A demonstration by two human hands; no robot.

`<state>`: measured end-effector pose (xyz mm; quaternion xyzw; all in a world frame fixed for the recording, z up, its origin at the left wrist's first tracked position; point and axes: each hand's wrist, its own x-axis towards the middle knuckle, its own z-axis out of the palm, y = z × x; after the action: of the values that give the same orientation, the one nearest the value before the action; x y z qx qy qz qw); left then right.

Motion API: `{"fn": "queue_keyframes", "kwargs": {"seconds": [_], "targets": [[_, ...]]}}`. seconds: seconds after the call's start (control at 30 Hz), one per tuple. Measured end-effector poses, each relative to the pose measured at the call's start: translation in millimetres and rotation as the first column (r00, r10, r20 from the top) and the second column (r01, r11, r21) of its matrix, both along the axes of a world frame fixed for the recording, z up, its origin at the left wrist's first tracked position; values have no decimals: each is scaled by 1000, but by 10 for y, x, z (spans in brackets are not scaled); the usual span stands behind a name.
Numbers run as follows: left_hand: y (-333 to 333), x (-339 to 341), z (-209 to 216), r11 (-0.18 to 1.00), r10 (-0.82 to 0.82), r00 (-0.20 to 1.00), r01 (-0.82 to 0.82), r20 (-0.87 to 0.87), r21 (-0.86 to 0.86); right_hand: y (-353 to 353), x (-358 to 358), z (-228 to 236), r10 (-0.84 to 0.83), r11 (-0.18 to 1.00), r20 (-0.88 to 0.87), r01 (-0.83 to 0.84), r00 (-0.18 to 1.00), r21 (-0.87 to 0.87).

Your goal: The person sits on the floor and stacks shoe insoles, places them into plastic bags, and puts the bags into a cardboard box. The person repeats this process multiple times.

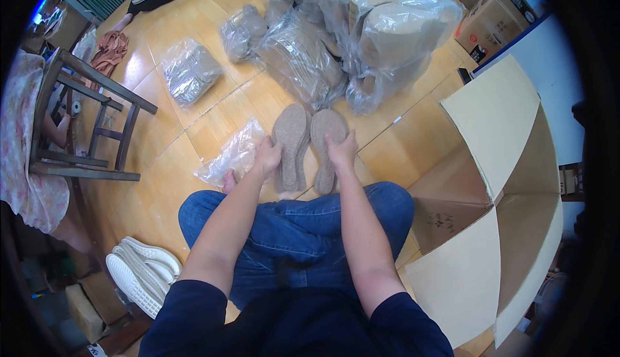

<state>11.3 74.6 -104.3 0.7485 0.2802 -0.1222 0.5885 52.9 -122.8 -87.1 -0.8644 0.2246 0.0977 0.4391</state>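
Two small stacks of brownish-grey felt insoles stand side by side in front of my crossed legs. My left hand (267,156) grips the outer edge of the left insole stack (292,127), where several layers show along its inner side. On the right insole stack (327,123), my right hand (341,151) lays its thumb on top, and its fingers wrap round the outer edge. A crumpled clear plastic bag (234,155) lies on the floor just left of my left hand. The undersides of both stacks are hidden.
Clear bags of insoles (300,50) crowd the far floor, with a separate wrapped bundle (190,71) to their left. An open cardboard box (452,211) stands at my right. White shoe soles (142,270) lie at lower left, below a wooden stool (97,124) and a person in a floral garment (26,111).
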Motion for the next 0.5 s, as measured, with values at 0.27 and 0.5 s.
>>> {"fn": "queue_keyframes", "kwargs": {"seconds": [0.27, 0.5], "targets": [[-36, 2, 120, 906, -37, 993, -15, -115, -423, 20, 19, -253, 115, 987, 31, -117, 993, 106], [23, 13, 184, 816, -92, 979, -30, -180, -577, -60, 39, -255, 9, 738, -128, 80, 992, 670]]}}
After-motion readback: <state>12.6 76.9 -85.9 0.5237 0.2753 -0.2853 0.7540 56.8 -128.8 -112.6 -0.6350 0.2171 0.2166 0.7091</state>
